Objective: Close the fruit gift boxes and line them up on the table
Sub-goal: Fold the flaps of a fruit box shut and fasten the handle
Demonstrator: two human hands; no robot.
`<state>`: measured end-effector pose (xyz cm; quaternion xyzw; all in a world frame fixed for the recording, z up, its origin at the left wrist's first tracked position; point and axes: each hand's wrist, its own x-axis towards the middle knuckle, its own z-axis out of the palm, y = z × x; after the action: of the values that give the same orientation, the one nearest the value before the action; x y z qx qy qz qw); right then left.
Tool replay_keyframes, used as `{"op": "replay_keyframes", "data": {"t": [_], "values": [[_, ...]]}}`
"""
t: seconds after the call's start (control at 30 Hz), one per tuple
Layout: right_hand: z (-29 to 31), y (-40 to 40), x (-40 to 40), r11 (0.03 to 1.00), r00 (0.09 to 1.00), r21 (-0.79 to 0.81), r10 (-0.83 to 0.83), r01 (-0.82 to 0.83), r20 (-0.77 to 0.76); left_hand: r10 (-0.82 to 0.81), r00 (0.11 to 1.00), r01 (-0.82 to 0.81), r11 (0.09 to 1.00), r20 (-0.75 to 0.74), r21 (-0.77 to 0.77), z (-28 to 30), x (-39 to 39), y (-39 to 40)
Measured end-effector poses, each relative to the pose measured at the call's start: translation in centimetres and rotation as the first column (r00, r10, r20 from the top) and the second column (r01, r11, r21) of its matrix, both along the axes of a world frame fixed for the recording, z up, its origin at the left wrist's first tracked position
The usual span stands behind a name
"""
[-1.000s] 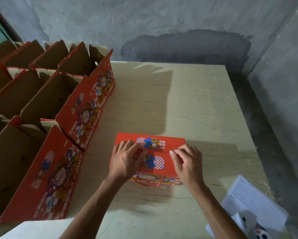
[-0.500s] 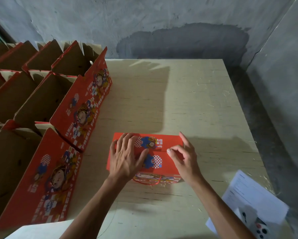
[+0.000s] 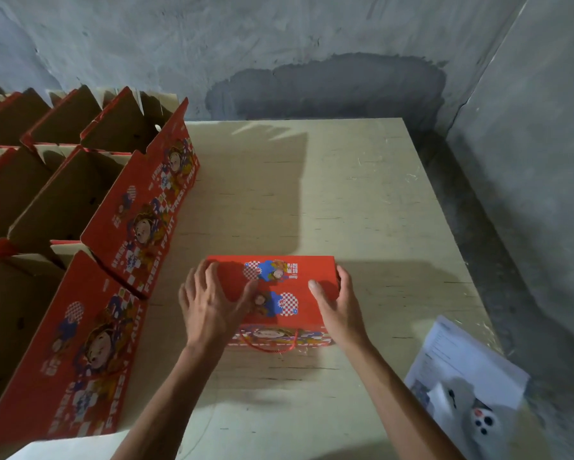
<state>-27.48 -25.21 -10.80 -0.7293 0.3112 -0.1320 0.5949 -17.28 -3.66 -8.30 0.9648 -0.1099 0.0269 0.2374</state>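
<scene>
Cardboard of this kind we judge to be light and fairly stiff on its panels but soft at the folded flaps, so the closed gift box (image 3: 280,290) should be taken by its two short ends, low on the side walls, and not by the lid seam, which could spring open. We expect the printed surface to be smooth and somewhat slippery under dry fingers. The red cord handle (image 3: 268,347) on the near face offers a second hold, though we cannot tell how firmly it is anchored.

The box is red, rectangular and flat-topped, with two cartoon figures and checkered patches on its lid and a printed band on its near side. It stands on the bench (image 3: 362,200), near the front edge and roughly at mid-width.

The left hand (image 3: 212,303) rests on the left part of the lid, fingers spread and lightly bent, thumb reaching toward the middle; this grip presses and does not enclose anything. The right hand (image 3: 337,303) cups the right end of the box, thumb on the lid and fingers wrapped over the edge.

Left of the box stand the open gift boxes (image 3: 139,214) in rows, flaps raised, brown interiors showing. To the right of the box, at the bench corner, lies a sheet of paper (image 3: 458,363) with a small white device (image 3: 483,421) on it.
</scene>
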Motion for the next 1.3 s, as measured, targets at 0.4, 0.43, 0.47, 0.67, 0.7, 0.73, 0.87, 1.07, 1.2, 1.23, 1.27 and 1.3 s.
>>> {"op": "replay_keyframes", "data": {"t": [0.4, 0.43, 0.47, 0.67, 0.7, 0.73, 0.87, 1.07, 1.2, 1.23, 1.27, 1.3], "values": [[-0.2, 0.3, 0.0, 0.999, 0.999, -0.031, -0.033, 0.033, 0.003, 0.086, 0.904, -0.295, 0.835, -0.42, -0.464, -0.4, 0.5, 2.6], [-0.1, 0.3, 0.0, 0.999, 0.999, -0.03, -0.036, 0.036, 0.001, 0.08, 0.9, -0.298, 0.829, -0.427, -0.473, -0.4, 0.6, 2.7], [-0.2, 0.3, 0.0, 0.999, 0.999, -0.033, -0.04, 0.04, -0.001, 0.085, 0.902, -0.302, 0.825, -0.423, -0.478, -0.4, 0.6, 2.7], [-0.6, 0.4, 0.3, 0.998, 0.998, -0.037, -0.057, 0.057, 0.004, 0.103, 0.9, -0.335, 0.786, -0.424, -0.52, 0.1, 0.4, 2.1], [-0.6, 0.3, 0.3, 0.998, 0.999, -0.04, -0.052, 0.052, 0.007, 0.102, 0.901, -0.334, 0.784, -0.422, -0.523, 0.2, 0.4, 2.1], [-0.6, 0.2, 0.3, 0.998, 0.999, -0.04, -0.046, 0.046, 0.005, 0.1, 0.904, -0.329, 0.784, -0.416, -0.526, 0.2, 0.3, 2.2], [-0.4, -0.2, 0.5, 1.0, 1.0, 0.004, 0.015, -0.015, 0.018, 0.077, 0.905, -0.316, 0.78, -0.418, -0.541, 0.2, 0.2, 2.6], [-0.3, 0.4, -0.4, 0.992, 0.994, -0.071, -0.105, 0.107, 0.033, -0.022, 0.895, -0.252, 0.799, -0.445, -0.546, 0.1, 4.7, 1.7], [-0.6, 3.1, -2.1, 0.982, 0.981, 0.0, -0.189, 0.189, 0.053, 0.066, 0.926, -0.254, 0.836, -0.371, -0.487, 0.0, 7.5, -0.5], [-0.6, 3.5, -2.5, 0.983, 0.982, 0.021, -0.184, 0.183, 0.05, 0.129, 0.921, -0.301, 0.834, -0.368, -0.463, 0.1, 7.5, -0.9], [-0.6, 3.6, -2.7, 0.983, 0.982, 0.003, -0.182, 0.183, 0.047, 0.19, 0.906, -0.361, 0.812, -0.379, -0.458, 0.1, 7.1, -1.1], [-0.8, 3.3, -2.8, 0.981, 0.984, -0.078, -0.175, 0.177, 0.028, 0.241, 0.883, -0.427, 0.769, -0.404, -0.476, -0.1, 6.3, -1.2]]}}
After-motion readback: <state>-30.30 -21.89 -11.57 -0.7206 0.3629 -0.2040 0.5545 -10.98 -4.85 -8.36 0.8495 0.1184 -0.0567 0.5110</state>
